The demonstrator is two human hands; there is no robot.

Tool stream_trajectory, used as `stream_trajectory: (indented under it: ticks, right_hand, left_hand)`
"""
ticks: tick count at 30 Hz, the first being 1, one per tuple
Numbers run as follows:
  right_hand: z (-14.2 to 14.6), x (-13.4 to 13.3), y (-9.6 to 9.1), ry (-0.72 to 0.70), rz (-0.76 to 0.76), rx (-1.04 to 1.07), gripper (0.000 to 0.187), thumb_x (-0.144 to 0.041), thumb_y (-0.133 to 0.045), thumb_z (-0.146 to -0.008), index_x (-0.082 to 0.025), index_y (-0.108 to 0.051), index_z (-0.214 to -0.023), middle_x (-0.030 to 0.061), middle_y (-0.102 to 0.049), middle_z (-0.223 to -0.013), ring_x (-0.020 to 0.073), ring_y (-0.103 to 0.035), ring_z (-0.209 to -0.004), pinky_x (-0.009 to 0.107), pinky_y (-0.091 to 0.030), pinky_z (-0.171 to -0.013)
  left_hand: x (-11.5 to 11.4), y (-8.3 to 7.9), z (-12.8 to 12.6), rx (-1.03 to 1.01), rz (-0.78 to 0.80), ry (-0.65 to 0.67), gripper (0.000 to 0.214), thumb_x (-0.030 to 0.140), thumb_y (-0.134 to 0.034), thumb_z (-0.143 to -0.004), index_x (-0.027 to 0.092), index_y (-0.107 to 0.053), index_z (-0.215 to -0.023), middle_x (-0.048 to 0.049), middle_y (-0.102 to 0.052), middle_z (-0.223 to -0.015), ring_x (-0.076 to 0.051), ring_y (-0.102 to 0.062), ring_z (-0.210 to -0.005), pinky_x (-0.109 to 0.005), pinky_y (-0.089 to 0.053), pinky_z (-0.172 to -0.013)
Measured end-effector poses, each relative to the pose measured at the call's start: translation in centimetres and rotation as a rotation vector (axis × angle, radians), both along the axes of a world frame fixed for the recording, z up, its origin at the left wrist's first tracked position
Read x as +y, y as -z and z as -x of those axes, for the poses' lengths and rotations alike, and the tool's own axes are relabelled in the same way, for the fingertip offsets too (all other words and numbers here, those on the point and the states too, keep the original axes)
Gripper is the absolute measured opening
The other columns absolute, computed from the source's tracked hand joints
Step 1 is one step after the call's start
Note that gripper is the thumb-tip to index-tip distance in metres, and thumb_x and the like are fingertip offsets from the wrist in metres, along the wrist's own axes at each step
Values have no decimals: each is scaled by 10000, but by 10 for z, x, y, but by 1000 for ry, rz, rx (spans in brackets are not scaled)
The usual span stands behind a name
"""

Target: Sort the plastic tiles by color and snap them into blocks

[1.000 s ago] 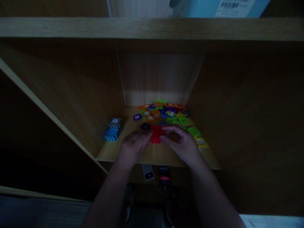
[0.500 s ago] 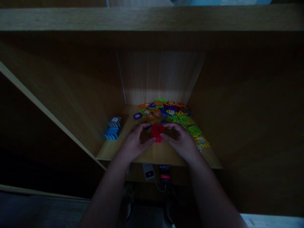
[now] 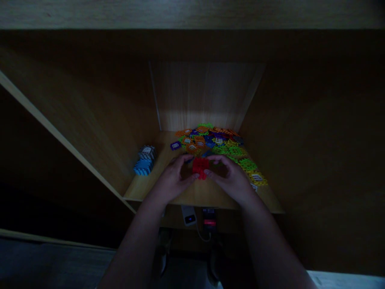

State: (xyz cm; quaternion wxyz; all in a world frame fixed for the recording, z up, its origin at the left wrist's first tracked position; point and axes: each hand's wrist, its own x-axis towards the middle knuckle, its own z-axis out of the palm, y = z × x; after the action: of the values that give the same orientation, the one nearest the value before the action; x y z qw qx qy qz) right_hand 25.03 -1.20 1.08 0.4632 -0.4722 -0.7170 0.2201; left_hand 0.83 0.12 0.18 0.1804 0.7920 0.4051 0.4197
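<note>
Between my two hands is a red block of interlocking plastic building pieces [image 3: 200, 167], held just above the wooden shelf [image 3: 192, 196]. My left hand [image 3: 176, 178] grips its left side, thumb at the near edge and fingers toward the back. On the other side my right hand [image 3: 230, 178] pinches it the same way. Behind the hands lies a heap of flat interlocking pieces [image 3: 221, 149] in orange, green, purple, blue and yellow. Some carry white window grids. The fine joints of the red block are too dark to make out.
At the shelf's left stand a light blue block [image 3: 143, 167] and a dark grey block with a white window [image 3: 147, 152]. Tall wooden side panels [image 3: 315, 132] enclose the space. Below the front edge are a white device [image 3: 189, 215] and a phone [image 3: 209, 219] with a cable.
The view has tilted slightly, so the shelf contents sit a little higher and further right. Both hands keep hold of the red block, with almost no change in their grip.
</note>
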Motion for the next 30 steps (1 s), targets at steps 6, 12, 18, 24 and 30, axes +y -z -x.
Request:
stream_trajectory:
  ticks: [6, 12, 18, 24, 30]
  right_hand:
    - [-1, -1, -2, -33, 19, -15, 424, -461, -821, -916, -305, -693, -1289, 32, -767, -1289, 255, -691, -1171, 428, -548, -1041]
    - [-2, 4, 7, -95, 37, -1, 511, -446, -849, -896, -296, -647, -1340, 48, -735, -1331, 263, -675, -1241, 441, -532, -1096]
    - [-2, 5, 9, -104, 18, 12, 495, -411, -836, -913, -297, -634, -1350, 51, -733, -1344, 254, -682, -1246, 451, -529, -1123]
    - [-1, 5, 7, -109, 12, 38, 481, -394, -845, -902, -292, -647, -1329, 46, -747, -1308, 250, -697, -1218, 451, -546, -1105]
    - [-2, 5, 9, -112, 10, 28, 490, -428, -837, -914, -310, -637, -1346, 44, -736, -1338, 258, -687, -1248, 460, -533, -1123]
  left_hand:
    - [-1, 0, 0, -5, 5, -1, 536, 326, -825, -947, 255, -602, -1429, -112, -708, -1447, -318, -669, -1364, -521, -529, -1184]
    - [-1, 0, 1, -3, 9, 1, 541, 288, -829, -941, 239, -596, -1426, -113, -711, -1437, -308, -673, -1355, -512, -524, -1195]
    - [0, 2, 1, 0, 4, 2, 534, 289, -825, -948, 239, -590, -1425, -110, -712, -1436, -300, -676, -1353, -502, -530, -1191]
    - [2, 5, 1, -3, -9, 6, 538, 303, -825, -952, 243, -584, -1430, -111, -709, -1442, -297, -675, -1353, -505, -528, -1190]
    - [3, 5, 1, -4, -13, 10, 531, 317, -816, -957, 252, -590, -1432, -108, -713, -1434, -298, -683, -1344, -500, -535, -1182]
